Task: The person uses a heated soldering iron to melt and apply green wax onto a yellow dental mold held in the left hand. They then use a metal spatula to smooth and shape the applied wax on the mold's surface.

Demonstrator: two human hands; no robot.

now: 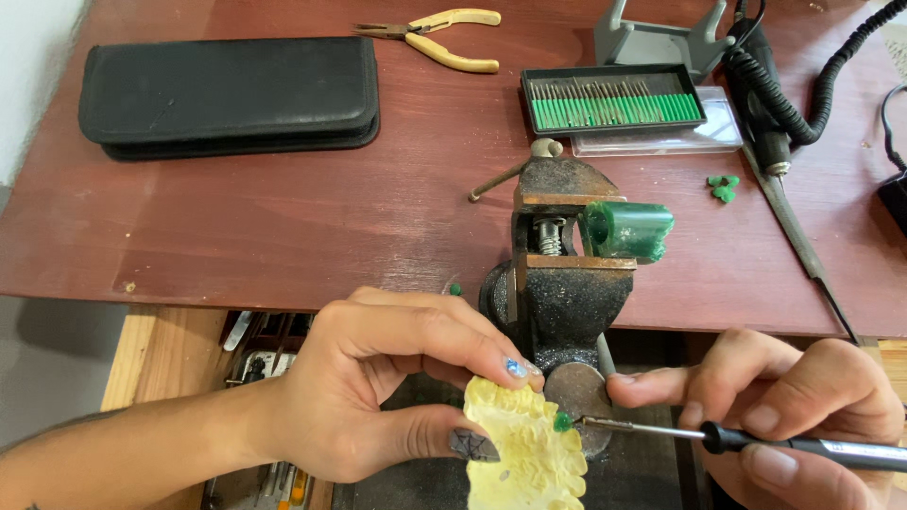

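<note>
Just in front of the rusty black bench vise (557, 274), the left hand (378, 387) pinches a pale yellow plaster dental cast (524, 444) while the right hand (794, 397) grips a thin black-handled metal carving tool (756, 441), its tip at a small green wax dab (563, 421). Steadying both hands near the vise would likely keep the tip controlled.

The pale yellow plaster dental cast (525, 451) is tilted, with a small green wax bit (563, 421) on its edge. The thin metal-tipped tool with black handle (756, 442) touches this bit, lying almost level.
</note>
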